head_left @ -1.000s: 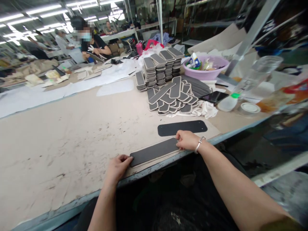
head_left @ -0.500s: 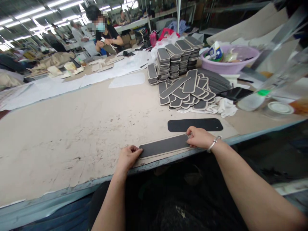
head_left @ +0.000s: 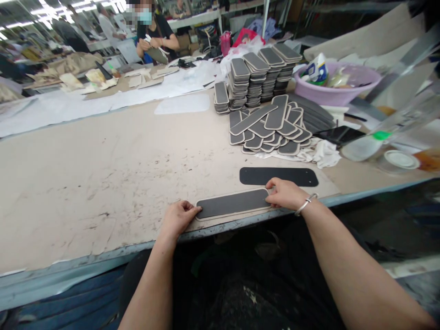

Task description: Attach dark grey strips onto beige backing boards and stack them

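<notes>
A long grey panel (head_left: 233, 204) with rounded corners and a pale border lies at the table's near edge. My left hand (head_left: 179, 217) pinches its left end, the thumb on top. At the opposite end my right hand (head_left: 286, 193), with a bracelet at the wrist, grips the corner between thumb and fingers. Just beyond the right hand a black panel (head_left: 278, 176) of similar shape, with small holes near its ends, rests flat. Farther back is a loose heap of grey panels with pale borders (head_left: 256, 120).
Tall stacks of similar panels (head_left: 239, 85) stand behind the heap. To the right are a purple basin (head_left: 338, 94) with items in it, a white cloth (head_left: 325, 153), a lidded round tub (head_left: 400, 160) and a dark phone-like slab (head_left: 342, 134). A masked person (head_left: 156, 39) works across the table.
The view has tilted slightly downward. Both hands stay at the two ends of the grey panel, which looks nearly unmoved, its far edge lying a little flatter.
</notes>
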A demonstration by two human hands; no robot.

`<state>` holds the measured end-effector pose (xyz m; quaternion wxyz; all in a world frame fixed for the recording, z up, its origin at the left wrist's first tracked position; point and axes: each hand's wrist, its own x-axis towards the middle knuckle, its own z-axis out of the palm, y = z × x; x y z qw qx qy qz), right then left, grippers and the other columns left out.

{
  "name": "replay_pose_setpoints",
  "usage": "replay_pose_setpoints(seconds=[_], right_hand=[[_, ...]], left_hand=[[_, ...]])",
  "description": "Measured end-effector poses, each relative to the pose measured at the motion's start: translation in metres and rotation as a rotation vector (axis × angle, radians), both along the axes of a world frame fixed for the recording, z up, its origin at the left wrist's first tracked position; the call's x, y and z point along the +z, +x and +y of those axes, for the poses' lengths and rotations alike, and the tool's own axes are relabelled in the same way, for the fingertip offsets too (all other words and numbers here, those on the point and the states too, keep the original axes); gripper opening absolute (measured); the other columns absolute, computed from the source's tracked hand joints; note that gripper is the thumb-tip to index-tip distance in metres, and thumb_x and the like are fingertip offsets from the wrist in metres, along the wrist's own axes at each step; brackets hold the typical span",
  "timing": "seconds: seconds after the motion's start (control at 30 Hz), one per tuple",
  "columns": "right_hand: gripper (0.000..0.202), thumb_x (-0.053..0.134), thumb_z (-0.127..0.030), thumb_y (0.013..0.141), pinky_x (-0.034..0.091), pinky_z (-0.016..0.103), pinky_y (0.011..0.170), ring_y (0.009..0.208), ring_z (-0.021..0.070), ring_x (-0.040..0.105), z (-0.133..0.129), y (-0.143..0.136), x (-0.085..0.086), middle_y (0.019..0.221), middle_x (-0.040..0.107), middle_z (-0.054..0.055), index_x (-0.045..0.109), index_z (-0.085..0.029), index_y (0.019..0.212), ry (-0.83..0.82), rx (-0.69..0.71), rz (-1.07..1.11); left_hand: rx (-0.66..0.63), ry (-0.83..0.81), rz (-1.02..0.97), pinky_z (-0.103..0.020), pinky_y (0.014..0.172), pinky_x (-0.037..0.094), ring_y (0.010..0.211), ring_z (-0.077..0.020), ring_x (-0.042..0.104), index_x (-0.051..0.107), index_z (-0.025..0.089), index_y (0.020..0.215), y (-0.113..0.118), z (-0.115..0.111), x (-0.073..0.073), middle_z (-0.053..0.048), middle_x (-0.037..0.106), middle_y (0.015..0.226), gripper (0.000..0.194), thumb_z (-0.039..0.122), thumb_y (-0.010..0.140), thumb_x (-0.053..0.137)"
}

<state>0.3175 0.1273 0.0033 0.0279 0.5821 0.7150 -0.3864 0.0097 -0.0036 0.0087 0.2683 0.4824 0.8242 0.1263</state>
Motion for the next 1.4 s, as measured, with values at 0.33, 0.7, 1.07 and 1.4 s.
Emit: replay_pose_setpoints(seconds=[0.33, 0.7, 1.07, 1.4], right_hand=[[0.031, 0.061, -0.019, 0.067, 0.044, 0.022, 0.054, 0.053, 0.0139, 0.061, 0.000, 0.002, 0.001, 0.056, 0.062, -0.003, 0.046, -0.018, 0.094, -0.009, 0.004, 0.035], [0.035, 0.062, -0.016, 0.063, 0.044, 0.021, 0.061, 0.064, 0.0146, 0.063, 0.000, 0.000, 0.002, 0.056, 0.061, -0.005, 0.048, -0.019, 0.096, 0.056, 0.023, 0.007], [0.034, 0.062, -0.020, 0.066, 0.043, 0.022, 0.065, 0.069, 0.0157, 0.062, -0.001, -0.002, 0.005, 0.060, 0.062, -0.003, 0.051, -0.020, 0.098, 0.118, 0.050, -0.036], [0.030, 0.061, -0.021, 0.067, 0.040, 0.022, 0.066, 0.072, 0.0156, 0.061, -0.001, -0.003, 0.003, 0.078, 0.063, 0.002, 0.052, -0.019, 0.096, 0.198, 0.089, -0.106]], left_hand=[[-0.022, 0.010, 0.024, -0.024, 0.052, 0.035, 0.057, -0.0142, 0.054, 0.059, 0.020, 0.079, -0.008, -0.008, -0.010, 0.001, 0.058, 0.061, 0.034, 0.052, 0.071, 0.053], [-0.028, -0.130, 0.099, -0.027, 0.055, 0.036, 0.064, -0.0178, 0.057, 0.057, 0.022, 0.085, -0.008, -0.001, -0.010, 0.000, 0.060, 0.067, 0.043, 0.061, 0.067, 0.052], [-0.046, -0.132, 0.096, -0.026, 0.054, 0.036, 0.065, -0.0186, 0.057, 0.057, 0.022, 0.084, -0.011, 0.000, -0.013, -0.001, 0.061, 0.068, 0.043, 0.061, 0.068, 0.051], [-0.060, -0.129, 0.127, -0.025, 0.054, 0.035, 0.064, -0.0174, 0.056, 0.057, 0.022, 0.084, -0.009, -0.001, -0.010, 0.000, 0.060, 0.068, 0.040, 0.059, 0.070, 0.049]])
